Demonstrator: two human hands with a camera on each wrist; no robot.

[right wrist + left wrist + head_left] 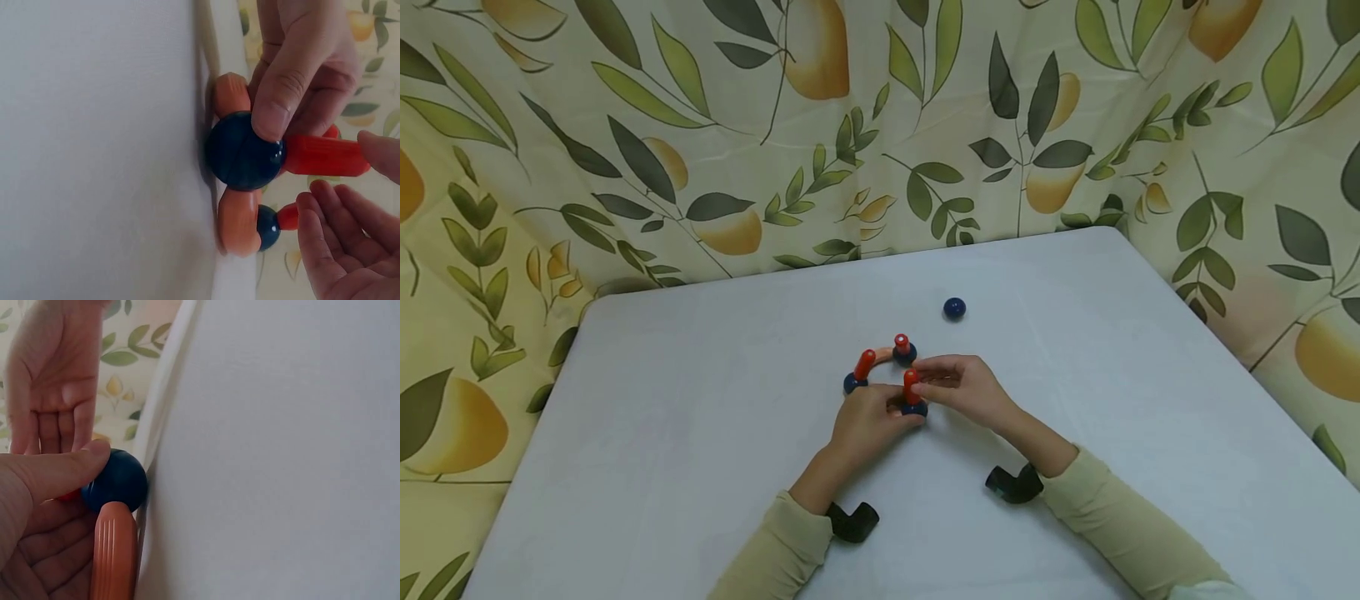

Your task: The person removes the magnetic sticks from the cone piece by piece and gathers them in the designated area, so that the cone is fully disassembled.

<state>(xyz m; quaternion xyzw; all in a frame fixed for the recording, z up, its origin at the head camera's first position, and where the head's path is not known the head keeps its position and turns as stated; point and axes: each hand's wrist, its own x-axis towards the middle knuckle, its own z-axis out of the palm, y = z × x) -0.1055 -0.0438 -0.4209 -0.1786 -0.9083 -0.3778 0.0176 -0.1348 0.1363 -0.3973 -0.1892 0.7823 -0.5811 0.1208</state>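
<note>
A small frame of curved orange pieces (pixel 239 222) joined by blue balls lies on the table. From the balls rise a front red stick (pixel 911 385), a left red stick (pixel 865 363) and a back red stick (pixel 902 342). My left hand (pixel 868 421) holds the front blue ball (pixel 244 150) between thumb and fingers. On the frame's right side, my right hand (pixel 966 390) has its thumb at the top end of the front red stick. Its other fingers extend loosely beside the stick, apart from it in the right wrist view.
A loose blue ball (pixel 955 308) sits beyond the frame on the white-covered table (pixel 700 433). Black wrist devices, one at the left wrist (pixel 854 523) and one at the right (pixel 1013 485), stick out from the sleeves. Leaf-patterned cloth (pixel 820 167) hangs behind the table.
</note>
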